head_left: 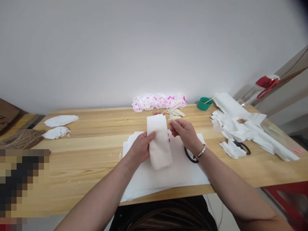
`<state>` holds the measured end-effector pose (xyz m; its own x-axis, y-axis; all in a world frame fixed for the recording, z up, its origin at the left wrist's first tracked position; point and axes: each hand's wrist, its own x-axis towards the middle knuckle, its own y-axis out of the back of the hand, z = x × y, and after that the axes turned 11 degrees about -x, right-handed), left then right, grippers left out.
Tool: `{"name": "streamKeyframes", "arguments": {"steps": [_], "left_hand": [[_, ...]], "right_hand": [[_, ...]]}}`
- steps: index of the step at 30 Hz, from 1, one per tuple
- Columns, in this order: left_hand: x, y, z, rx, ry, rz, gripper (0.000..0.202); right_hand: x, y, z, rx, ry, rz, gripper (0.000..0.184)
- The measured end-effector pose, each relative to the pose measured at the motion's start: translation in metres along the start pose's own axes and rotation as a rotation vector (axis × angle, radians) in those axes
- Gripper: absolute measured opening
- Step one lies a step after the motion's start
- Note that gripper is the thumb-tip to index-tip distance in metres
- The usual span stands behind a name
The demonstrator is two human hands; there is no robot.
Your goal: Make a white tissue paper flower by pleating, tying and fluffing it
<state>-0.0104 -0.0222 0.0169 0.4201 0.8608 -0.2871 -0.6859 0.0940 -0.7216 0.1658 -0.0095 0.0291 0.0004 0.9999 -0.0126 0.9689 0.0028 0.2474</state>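
Observation:
My left hand [141, 146] is closed on a folded strip of white paper [159, 150], thumb across its front. The strip stands nearly upright above white paper sheets [180, 175] on the table. Just to the right of the strip, my right hand [181, 130] has its fingertips pinched together; whether anything is between them is too small to see. A silver bracelet [201, 151] circles the right wrist. Below that wrist lies a black loop handle [190, 157], like that of scissors, partly hidden by the arm.
White tissue with pink marks [158, 102] lies against the wall. Pale strips [176, 113], a green cup [204, 104] and a red-lidded bottle [264, 84] stand behind. Crumpled white paper [231, 123] covers the right side; white bundles [61, 120] and twine [22, 139] lie left.

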Motion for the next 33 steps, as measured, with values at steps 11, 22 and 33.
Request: {"name": "streamKeyframes", "arguments": {"steps": [11,22,33], "left_hand": [[0.004,0.003,-0.011,-0.018,-0.058,-0.025,0.028],[0.005,0.006,-0.015,0.041,-0.101,-0.002,0.023],[0.003,0.002,-0.013,0.099,-0.123,0.037,0.033]], "right_hand": [[-0.013,-0.014,-0.001,-0.115,0.204,0.176,0.017],[-0.013,-0.015,-0.001,-0.170,0.137,0.208,0.022],[-0.014,-0.014,-0.002,-0.206,0.112,0.208,0.022]]}}
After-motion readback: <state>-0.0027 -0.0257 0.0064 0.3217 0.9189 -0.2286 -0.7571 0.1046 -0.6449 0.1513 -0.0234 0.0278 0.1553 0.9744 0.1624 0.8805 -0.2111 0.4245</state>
